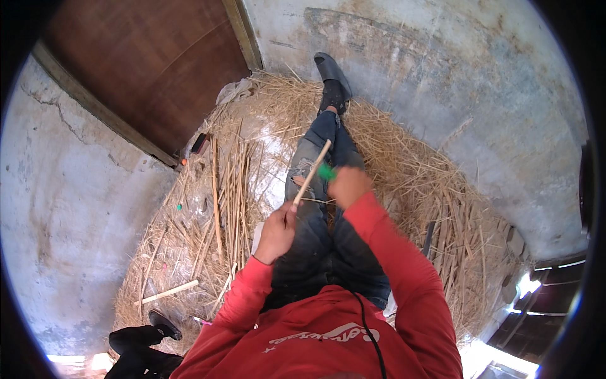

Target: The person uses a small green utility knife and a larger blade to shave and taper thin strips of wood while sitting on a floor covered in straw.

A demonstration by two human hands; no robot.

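Observation:
My left hand (276,235) is closed around the lower end of a pale peeled wooden stick (314,168), which slants up and to the right above my outstretched legs (319,221). My right hand (350,187) forms a fist just right of the stick. From that fist a green object (326,172), perhaps a handle, sticks out toward the stick; motion blur hides its kind. A thin light strip (314,200) crosses over my jeans beside the stick's lower part.
Straw and shavings (404,151) cover the floor. Long thin sticks (237,196) lie at left, more sticks (454,240) at right. A cut stick (169,292) rests near another person's dark-clothed leg (136,344). A wall (442,69) and a brown door (151,69) stand ahead.

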